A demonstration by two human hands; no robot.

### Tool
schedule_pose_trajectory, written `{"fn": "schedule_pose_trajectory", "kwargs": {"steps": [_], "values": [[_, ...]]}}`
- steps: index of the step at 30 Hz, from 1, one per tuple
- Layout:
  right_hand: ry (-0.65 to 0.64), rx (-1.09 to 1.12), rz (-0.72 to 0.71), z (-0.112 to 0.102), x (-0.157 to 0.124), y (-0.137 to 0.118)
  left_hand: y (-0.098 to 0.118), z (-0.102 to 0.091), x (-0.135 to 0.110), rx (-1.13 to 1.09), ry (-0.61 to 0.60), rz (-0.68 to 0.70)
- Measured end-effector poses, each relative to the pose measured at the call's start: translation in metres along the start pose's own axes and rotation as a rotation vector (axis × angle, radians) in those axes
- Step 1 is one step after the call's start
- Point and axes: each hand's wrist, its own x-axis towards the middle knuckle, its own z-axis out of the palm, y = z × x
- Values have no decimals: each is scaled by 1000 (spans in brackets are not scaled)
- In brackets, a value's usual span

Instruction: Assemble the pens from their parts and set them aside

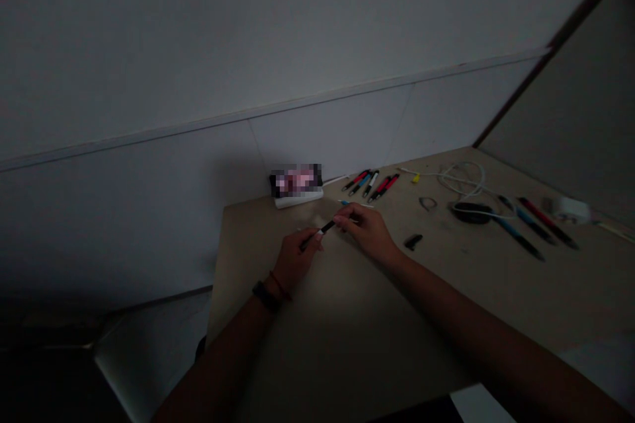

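Between my two hands is a dark pen with a white band (328, 227), held at a slant above the table. My left hand (296, 256) is closed round its lower left end. With fingertips pinched together, my right hand (366, 230) grips the upper right end. Just behind the right hand lies a thin blue-and-white piece (344, 202), partly hidden by it. Several pens in red, blue and white (372, 184) lie in a row farther back. A small black piece (413, 242) rests to the right of my right forearm.
A phone with a blurred screen (297, 180) leans on a white stand (299, 199) by the wall. On the right side of the table (357, 324) are a coiled white cable (461, 178), a black oval object (473, 213), longer pens (548, 223) and a white charger (570, 209).
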Motion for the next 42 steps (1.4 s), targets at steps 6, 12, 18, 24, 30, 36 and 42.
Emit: {"fn": "schedule_pose_trajectory", "kwargs": {"steps": [6, 12, 18, 24, 30, 36, 42], "values": [[-30, 136, 72, 2, 0, -1, -2, 1, -1, -106, -22, -49], [-80, 307, 173, 5, -1, 2, -6, 1, -3, -176, -40, -79], [-118, 330, 166, 3, -2, 0, -8, 0, -3, -228, -76, -85], [-142, 305, 149, 3, -2, -3, -8, 0, -3, -269, -82, -81], [-104, 285, 143, 4, -1, -3, -5, -1, -2, -252, -80, -80], [-65, 158, 29, 6, -5, -3, -2, 0, -2, -203, -52, -55], [-93, -6, -32, 3, -8, -2, 1, 0, -1, -142, -35, -35]]}}
